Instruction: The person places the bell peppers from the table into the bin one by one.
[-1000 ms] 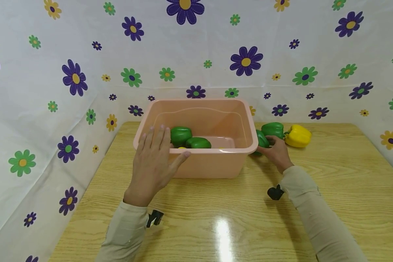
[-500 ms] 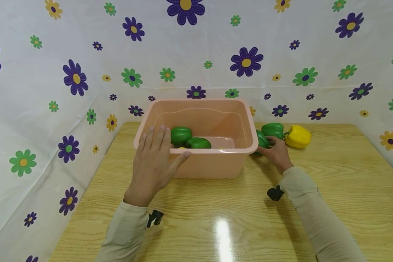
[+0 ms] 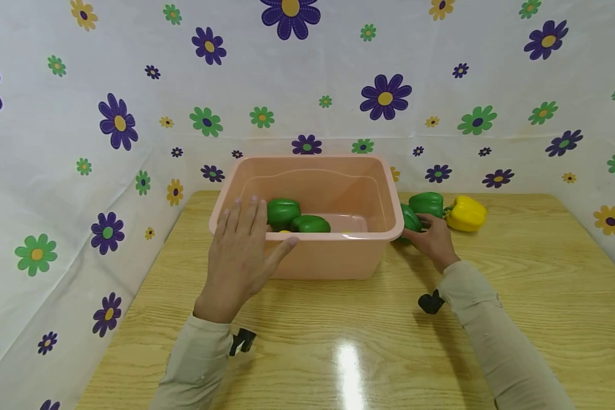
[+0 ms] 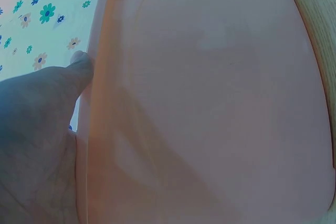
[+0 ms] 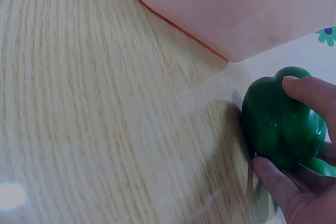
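A pink plastic tub (image 3: 328,256) stands on the table. Over its front-left rim lies my left hand (image 3: 238,256), fingers straight; in the left wrist view the thumb (image 4: 80,66) touches the rim. To the right of the tub, my right hand (image 3: 433,239) grips a green bell pepper (image 5: 278,121) between thumb and fingers, low at the tabletop. Part of that pepper is hidden behind the tub's rim in the head view. Inside the tub are two green bell peppers, one at the left (image 3: 283,213) and one nearer the middle (image 3: 311,224), with bits of yellow showing.
Just behind my right hand lie another green bell pepper (image 3: 426,204) and a yellow bell pepper (image 3: 466,213). A flower-printed white sheet (image 3: 333,68) hangs behind and beside the wooden table (image 3: 307,353). Each wrist carries a small black mount.
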`<state>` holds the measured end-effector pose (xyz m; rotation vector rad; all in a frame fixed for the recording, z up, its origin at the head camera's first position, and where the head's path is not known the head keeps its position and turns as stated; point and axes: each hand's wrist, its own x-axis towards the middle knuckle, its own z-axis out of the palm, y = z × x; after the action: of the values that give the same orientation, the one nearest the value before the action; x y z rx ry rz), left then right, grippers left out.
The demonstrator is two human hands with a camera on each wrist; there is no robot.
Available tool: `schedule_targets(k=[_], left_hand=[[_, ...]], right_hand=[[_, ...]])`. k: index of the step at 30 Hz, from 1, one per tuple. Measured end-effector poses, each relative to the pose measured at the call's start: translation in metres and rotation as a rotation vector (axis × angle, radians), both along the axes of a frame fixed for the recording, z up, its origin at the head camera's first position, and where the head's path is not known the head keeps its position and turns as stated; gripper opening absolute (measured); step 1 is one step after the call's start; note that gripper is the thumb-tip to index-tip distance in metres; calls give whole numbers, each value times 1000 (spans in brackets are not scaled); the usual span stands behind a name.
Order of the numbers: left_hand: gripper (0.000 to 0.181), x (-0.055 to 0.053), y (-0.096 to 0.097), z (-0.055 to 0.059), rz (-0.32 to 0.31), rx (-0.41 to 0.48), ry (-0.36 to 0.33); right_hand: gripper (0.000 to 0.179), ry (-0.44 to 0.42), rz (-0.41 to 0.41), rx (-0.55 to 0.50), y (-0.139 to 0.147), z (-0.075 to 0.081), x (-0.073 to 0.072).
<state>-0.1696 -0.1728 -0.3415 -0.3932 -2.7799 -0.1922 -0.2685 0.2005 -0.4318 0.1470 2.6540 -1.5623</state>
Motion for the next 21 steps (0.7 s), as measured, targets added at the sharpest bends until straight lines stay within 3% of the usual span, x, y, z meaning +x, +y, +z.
schedule_targets(k=[21], left_hand=[[96, 0, 0, 0, -1, -12, 13]], right_hand=[[87, 4, -24, -58, 1, 10, 5]])
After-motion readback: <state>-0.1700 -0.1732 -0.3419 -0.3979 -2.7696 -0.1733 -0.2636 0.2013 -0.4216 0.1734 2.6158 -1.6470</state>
